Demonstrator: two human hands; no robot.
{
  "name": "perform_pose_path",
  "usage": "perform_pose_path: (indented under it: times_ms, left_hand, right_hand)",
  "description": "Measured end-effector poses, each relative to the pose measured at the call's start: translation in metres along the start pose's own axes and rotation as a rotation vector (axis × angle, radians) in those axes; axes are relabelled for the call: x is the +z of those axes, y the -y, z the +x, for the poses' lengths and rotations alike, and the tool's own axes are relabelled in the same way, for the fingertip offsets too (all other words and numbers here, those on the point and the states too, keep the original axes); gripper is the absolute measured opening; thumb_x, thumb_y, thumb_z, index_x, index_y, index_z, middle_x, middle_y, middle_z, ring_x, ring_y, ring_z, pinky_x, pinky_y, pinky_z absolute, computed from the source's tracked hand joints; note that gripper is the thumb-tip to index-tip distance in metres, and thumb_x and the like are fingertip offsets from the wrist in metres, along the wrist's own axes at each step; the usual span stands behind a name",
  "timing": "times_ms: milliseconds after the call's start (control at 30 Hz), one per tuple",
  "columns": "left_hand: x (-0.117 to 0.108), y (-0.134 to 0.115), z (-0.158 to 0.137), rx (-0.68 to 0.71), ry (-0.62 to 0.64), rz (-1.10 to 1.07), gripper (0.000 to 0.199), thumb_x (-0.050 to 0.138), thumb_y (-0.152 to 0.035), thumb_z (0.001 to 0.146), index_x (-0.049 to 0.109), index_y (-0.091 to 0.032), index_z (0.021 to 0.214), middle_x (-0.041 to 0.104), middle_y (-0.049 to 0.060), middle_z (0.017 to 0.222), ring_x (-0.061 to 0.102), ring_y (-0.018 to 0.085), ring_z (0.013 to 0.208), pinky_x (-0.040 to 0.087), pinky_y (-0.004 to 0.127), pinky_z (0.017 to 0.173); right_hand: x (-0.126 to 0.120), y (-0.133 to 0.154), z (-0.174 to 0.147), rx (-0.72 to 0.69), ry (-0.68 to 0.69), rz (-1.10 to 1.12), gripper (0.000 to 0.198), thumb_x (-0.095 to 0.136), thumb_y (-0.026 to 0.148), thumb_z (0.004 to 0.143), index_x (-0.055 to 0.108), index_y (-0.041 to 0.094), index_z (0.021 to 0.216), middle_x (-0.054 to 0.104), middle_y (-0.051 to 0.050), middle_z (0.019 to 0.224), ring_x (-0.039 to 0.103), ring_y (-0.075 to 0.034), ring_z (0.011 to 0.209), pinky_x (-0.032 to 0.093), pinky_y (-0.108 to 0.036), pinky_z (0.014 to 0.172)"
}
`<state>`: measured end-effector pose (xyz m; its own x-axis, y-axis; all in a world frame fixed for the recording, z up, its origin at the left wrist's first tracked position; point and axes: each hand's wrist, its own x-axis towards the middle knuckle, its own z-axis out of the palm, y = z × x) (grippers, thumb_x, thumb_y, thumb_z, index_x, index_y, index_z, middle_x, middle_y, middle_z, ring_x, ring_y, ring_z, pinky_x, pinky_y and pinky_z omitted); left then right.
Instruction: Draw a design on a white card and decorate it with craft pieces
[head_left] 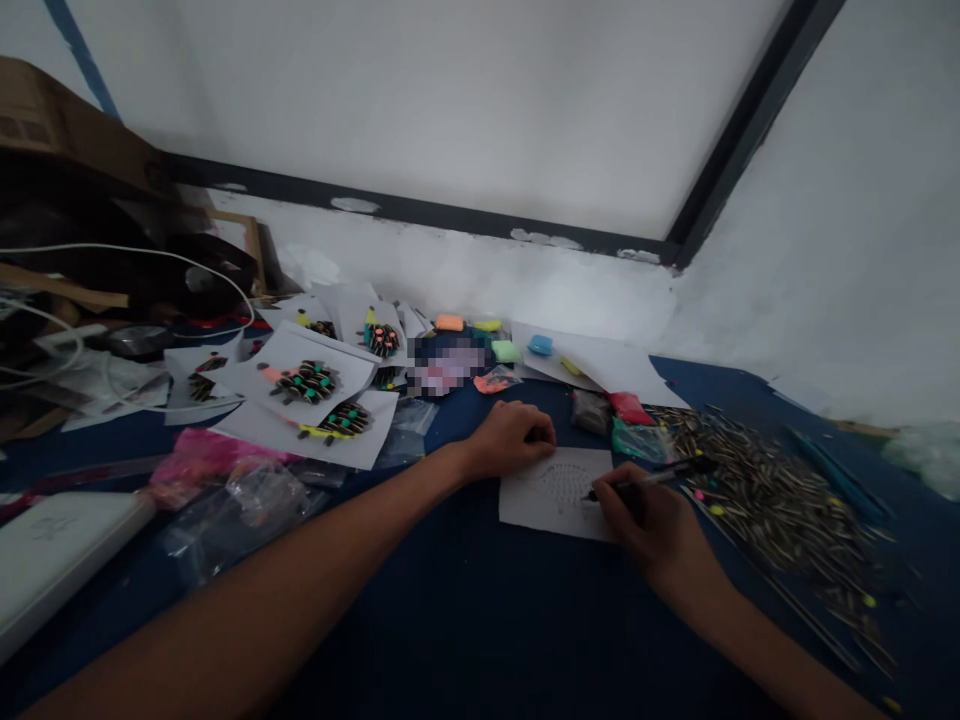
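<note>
While the right hand (651, 522) pinches a pen (669, 471) at the right edge of the paper (553, 517), which lies flat on the blue table (480, 610), the left hand (516, 438) rests at the paper's far left corner, its fingers bent, how tightly one cannot tell. A heap of slender pieces (780, 510) lies right of the paper. Clean work on the drawing (566, 480) calls for steady left-hand pressure and short, light, even strokes, with the right palm kept off the marks.
</note>
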<state>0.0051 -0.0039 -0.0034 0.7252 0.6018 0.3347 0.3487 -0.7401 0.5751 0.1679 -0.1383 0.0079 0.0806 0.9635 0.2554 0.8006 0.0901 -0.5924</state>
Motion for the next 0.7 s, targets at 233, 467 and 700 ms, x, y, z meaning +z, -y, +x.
perform_pose_path:
  times_ms: [233, 467, 700]
  left_hand:
    - [-0.0011, -0.0013, -0.0005, -0.001, 0.01, 0.009, 0.01, 0.059, -0.015, 0.075, 0.069, -0.017, 0.077, 0.067, 0.001, 0.078, 0.058, 0.013, 0.076, 0.04, 0.025, 0.072]
    - [0.0004, 0.0008, -0.0008, -0.001, 0.006, 0.008, 0.01, 0.06, -0.016, 0.075, 0.069, -0.017, 0.078, 0.066, 0.001, 0.078, 0.058, 0.013, 0.075, 0.04, 0.025, 0.072]
    - [0.0006, 0.0025, 0.0003, 0.008, 0.008, 0.022, 0.01, 0.059, -0.018, 0.076, 0.07, -0.018, 0.078, 0.067, 0.0, 0.079, 0.059, 0.013, 0.076, 0.041, 0.025, 0.073]
  right_hand:
    - [-0.001, 0.0027, 0.0008, 0.015, 0.007, -0.009, 0.028, 0.044, 0.043, 0.084, 0.052, 0.022, 0.068, 0.042, 0.005, 0.043, 0.044, -0.013, 0.037, 0.025, -0.024, 0.039]
    - [0.0012, -0.0029, -0.0004, 0.03, 0.003, 0.024, 0.029, 0.044, 0.044, 0.084, 0.052, 0.022, 0.067, 0.049, 0.002, 0.048, 0.047, -0.014, 0.042, 0.028, -0.026, 0.042]
    - [0.0, -0.0004, -0.001, 0.043, 0.021, 0.009, 0.029, 0.044, 0.044, 0.084, 0.054, 0.021, 0.069, 0.052, 0.001, 0.052, 0.046, -0.013, 0.041, 0.028, -0.025, 0.042]
